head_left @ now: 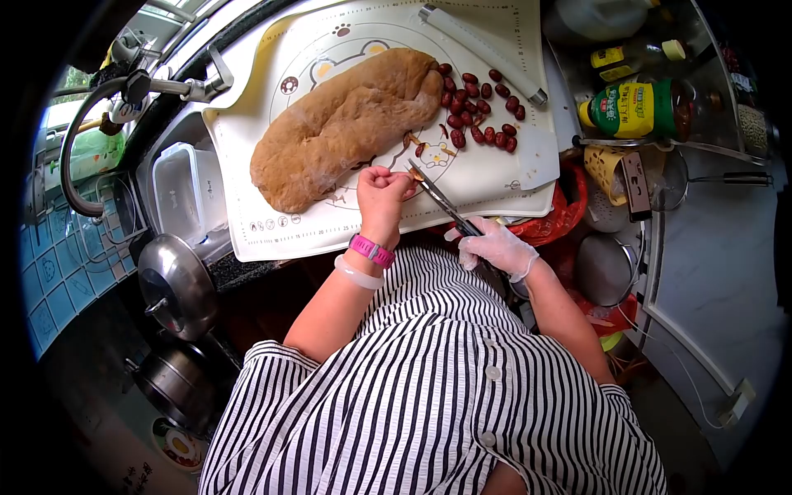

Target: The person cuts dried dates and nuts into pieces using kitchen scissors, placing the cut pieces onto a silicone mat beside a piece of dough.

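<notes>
My left hand (383, 198) is closed in a pinch on a small piece of red date, mostly hidden by the fingers. My right hand (500, 247), in a clear plastic glove, grips dark-handled scissors (441, 198). Their blade tips reach the fingertips of my left hand. Just beyond lies a long brown slab of dough (346, 124) on a white printed mat (305, 239). Cut date strips (419, 150) lie by the dough's near right edge. Several whole red dates (470, 107) are scattered to its right.
A rolling pin (483, 54) lies at the mat's far right. Sauce bottles (635, 109) stand on a shelf at the right. On the left are a tap (148, 86), a clear plastic box (183, 191) and a metal lid (177, 285). A red plastic bag (565, 206) hangs near the counter edge.
</notes>
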Demonstrator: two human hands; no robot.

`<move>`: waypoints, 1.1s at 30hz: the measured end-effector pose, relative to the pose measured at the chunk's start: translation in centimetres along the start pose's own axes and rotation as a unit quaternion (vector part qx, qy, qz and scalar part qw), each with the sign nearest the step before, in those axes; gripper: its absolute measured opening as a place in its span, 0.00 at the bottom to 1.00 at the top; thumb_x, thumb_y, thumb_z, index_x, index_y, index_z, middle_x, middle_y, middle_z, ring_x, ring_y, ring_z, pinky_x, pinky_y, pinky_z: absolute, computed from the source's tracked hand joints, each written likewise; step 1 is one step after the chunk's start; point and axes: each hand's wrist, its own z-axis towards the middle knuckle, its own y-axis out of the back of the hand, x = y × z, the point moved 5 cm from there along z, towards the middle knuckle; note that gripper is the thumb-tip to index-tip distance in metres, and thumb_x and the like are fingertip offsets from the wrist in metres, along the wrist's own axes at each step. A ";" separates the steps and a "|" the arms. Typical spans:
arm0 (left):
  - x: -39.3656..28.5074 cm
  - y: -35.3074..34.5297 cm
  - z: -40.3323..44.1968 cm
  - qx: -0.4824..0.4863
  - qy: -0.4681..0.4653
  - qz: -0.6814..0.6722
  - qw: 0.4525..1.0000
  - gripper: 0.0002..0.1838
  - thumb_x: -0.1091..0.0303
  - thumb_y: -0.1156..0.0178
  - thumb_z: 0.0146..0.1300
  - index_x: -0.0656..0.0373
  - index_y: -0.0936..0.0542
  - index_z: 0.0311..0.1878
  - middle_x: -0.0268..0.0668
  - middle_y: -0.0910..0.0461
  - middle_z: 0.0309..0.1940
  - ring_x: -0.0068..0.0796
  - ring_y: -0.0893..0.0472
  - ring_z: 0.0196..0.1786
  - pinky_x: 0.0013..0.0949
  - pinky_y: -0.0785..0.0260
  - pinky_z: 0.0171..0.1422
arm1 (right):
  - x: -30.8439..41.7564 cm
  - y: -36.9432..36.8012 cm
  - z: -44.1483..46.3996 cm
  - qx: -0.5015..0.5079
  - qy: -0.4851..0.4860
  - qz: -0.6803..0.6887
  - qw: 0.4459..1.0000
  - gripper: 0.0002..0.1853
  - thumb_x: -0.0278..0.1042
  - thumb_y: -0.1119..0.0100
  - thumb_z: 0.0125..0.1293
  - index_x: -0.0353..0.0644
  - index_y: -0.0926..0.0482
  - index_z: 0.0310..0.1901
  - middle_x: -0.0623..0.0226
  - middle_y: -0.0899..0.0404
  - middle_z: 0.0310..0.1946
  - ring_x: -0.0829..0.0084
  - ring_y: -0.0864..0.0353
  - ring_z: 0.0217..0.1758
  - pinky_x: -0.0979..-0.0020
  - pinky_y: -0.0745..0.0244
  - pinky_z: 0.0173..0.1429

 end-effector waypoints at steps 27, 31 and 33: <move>0.0 0.0 0.0 -0.006 -0.011 0.006 1.000 0.17 0.83 0.38 0.57 0.58 0.37 0.41 0.41 0.20 0.32 0.30 0.17 0.33 0.28 0.22 0.42 | 0.2 -0.3 -0.2 -0.074 -0.001 -0.044 0.996 0.16 0.30 0.46 0.61 0.33 0.24 0.49 0.68 0.23 0.26 0.80 0.26 0.27 0.74 0.27 0.35; 0.2 0.2 0.1 -0.007 -0.008 0.011 1.000 0.18 0.82 0.37 0.57 0.58 0.37 0.41 0.41 0.20 0.34 0.31 0.17 0.34 0.29 0.22 0.42 | -0.4 0.4 0.1 -0.097 0.009 -0.095 0.991 0.14 0.31 0.45 0.61 0.34 0.23 0.47 0.67 0.22 0.26 0.79 0.25 0.27 0.74 0.27 0.36; 0.3 0.3 0.2 -0.005 -0.007 0.012 1.000 0.18 0.82 0.37 0.57 0.58 0.37 0.41 0.42 0.20 0.34 0.31 0.17 0.34 0.30 0.21 0.42 | 0.1 0.2 -0.1 -0.100 0.001 -0.097 0.990 0.14 0.32 0.44 0.61 0.34 0.22 0.46 0.67 0.22 0.26 0.79 0.25 0.27 0.73 0.27 0.36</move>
